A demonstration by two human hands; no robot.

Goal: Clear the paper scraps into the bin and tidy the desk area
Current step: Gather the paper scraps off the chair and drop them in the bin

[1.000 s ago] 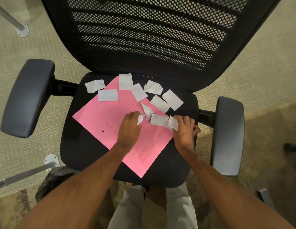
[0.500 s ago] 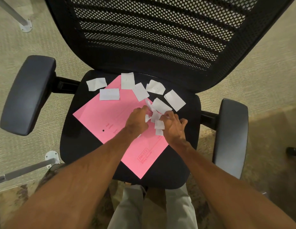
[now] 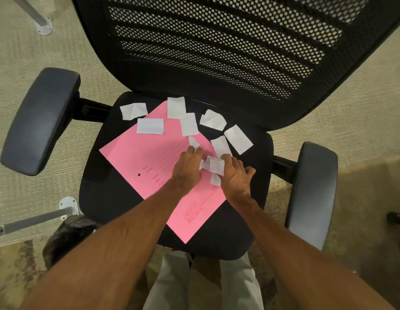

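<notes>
Several white paper scraps (image 3: 150,125) lie on a pink folder (image 3: 136,157) and on the black seat of an office chair (image 3: 105,193). My left hand (image 3: 187,167) rests on the folder and pinches a small scrap (image 3: 194,142) at its fingertips. Close beside it, my right hand (image 3: 236,178) holds a bunch of gathered scraps (image 3: 214,166) between its thumb and fingers. Loose scraps lie beyond both hands towards the backrest, one (image 3: 238,139) at the far right.
The mesh backrest (image 3: 217,52) rises behind the seat, with armrests at left (image 3: 40,119) and right (image 3: 313,193). A black bin bag (image 3: 69,236) sits on the carpet at lower left, next to metal desk legs (image 3: 33,219). My legs stand at the seat's front edge.
My right hand slid left from the folder's right edge, sweeping scraps together. Both hands have drawn close and moved a little towards the backrest, with more scraps bunched between them.
</notes>
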